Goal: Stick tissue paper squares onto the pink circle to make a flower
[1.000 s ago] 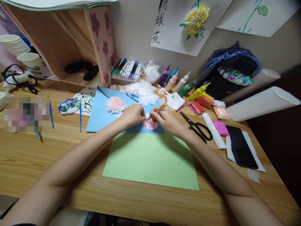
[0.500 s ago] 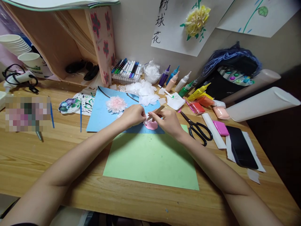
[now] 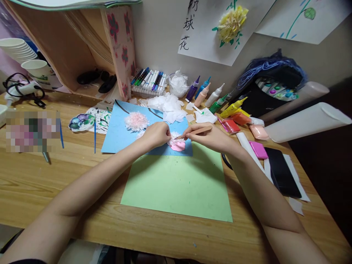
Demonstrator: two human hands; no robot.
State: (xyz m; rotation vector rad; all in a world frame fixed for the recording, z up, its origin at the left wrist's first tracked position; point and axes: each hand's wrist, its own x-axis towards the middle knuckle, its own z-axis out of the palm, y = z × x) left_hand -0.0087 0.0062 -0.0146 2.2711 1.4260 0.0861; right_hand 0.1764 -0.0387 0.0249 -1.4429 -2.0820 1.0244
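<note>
My left hand [image 3: 156, 134] is closed, pinching the white tissue on top of a pink lump [image 3: 177, 145] that rests on the blue sheet [image 3: 117, 134]. My right hand [image 3: 210, 136] grips a thin wooden stick [image 3: 196, 132], held nearly level, its tip touching the tissue on the lump. A finished pale pink tissue flower [image 3: 136, 121] lies on the blue sheet to the left of my hands. A green sheet [image 3: 178, 187] lies on the wooden desk nearer to me.
Loose white tissue pieces [image 3: 170, 106], a marker set [image 3: 150, 79] and several paint bottles [image 3: 213, 97] line the back. A black phone [image 3: 283, 172], pink packets [image 3: 258, 149] and white paper rolls [image 3: 305, 121] lie right. A paint palette [image 3: 81, 122] and blue brushes [image 3: 95, 135] lie left.
My right hand has shifted right and lowered the stick from a steep tilt to nearly level, its forearm now covering the scissors. My left hand stays pinched on the tissue.
</note>
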